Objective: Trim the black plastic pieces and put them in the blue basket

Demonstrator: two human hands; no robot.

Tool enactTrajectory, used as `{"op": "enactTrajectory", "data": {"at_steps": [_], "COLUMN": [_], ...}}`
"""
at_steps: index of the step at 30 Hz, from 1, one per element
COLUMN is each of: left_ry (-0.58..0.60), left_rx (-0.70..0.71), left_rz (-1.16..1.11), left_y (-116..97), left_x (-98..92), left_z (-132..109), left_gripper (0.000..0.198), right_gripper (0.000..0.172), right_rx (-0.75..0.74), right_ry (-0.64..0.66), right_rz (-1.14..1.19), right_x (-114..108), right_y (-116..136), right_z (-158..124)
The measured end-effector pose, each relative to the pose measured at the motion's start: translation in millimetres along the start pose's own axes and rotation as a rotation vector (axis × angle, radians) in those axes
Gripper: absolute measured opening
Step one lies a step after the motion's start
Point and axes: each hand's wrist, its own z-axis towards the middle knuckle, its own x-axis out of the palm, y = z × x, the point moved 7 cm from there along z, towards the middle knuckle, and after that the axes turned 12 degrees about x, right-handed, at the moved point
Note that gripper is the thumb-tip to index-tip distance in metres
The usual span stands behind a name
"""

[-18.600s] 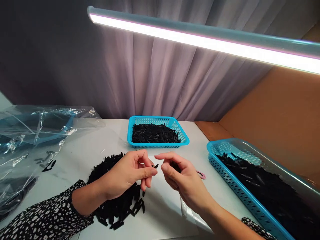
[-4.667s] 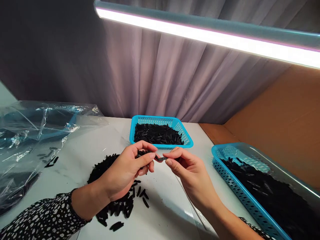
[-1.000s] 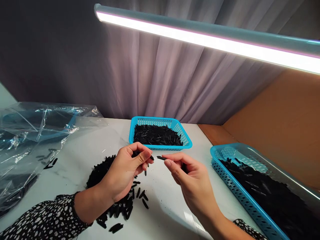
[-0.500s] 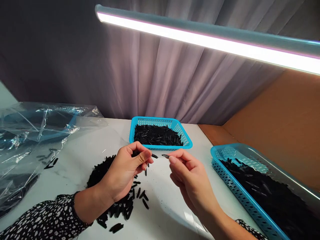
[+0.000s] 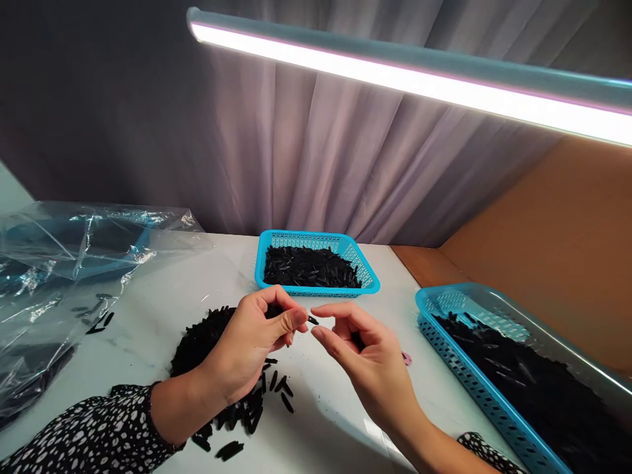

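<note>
My left hand (image 5: 264,339) pinches a small, slim black piece (image 5: 313,320) between thumb and forefinger, its end poking out toward the right. Facing it, my right hand (image 5: 368,355) holds thumb and forefinger apart around that end, close to it. The other right fingers are curled, and something dark shows inside them that I cannot make out. Under and behind my left hand lies a heap of similar black pieces (image 5: 200,339), partly hidden by the wrist. Several loose ones (image 5: 286,395) lie at the heap's right side.
A blue perforated basket (image 5: 316,290) of black pieces stands behind my hands. On the right is a larger blue basket (image 5: 464,388), partly under clear plastic. Clear plastic sheeting (image 5: 89,250) covers the left. A pink object (image 5: 407,358) peeks out beside my right hand. A lit tube lamp (image 5: 395,72) hangs overhead.
My right hand has moved slightly left, and its thumb and forefinger have parted. The black piece they pinched no longer shows at their tips. A pink object has come into sight beside that hand.
</note>
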Motion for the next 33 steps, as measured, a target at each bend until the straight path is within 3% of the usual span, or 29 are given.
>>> {"op": "enactTrajectory", "data": {"at_steps": [4,9,15,26,33], "left_ry": [0.084,0.088,-0.005,0.027,0.05], "left_rx": [-0.024,-0.115,-0.093,-0.037,-0.042], "left_rz": [0.012,-0.009,0.033,0.02,0.025], "left_y": [-1.7,-4.1,-4.7,-3.3,-1.3], "left_x": [5.2,6.9,-0.3,-0.8,2.1], "left_z": [-2.2,-1.6,0.9,2.6,1.5], "left_gripper": [0.034,0.006,0.009,0.016,0.031], "right_gripper": [0.019,0.021,0.029,0.035,0.035], "right_rx": [-0.016,-0.012,0.035,0.106,0.136], "right_ry": [-0.069,-0.081,-0.051,0.045,0.069], "right_rz": [-0.038,0.017,0.094,0.241,0.28], "right_x": [-5.8,-9.4,-10.4,-6.2,-3.6], "right_y": [2.7,3.2,-3.5,-14.6,-15.2], "right_z": [0.3,2.7,5.9,7.7,8.6]}}
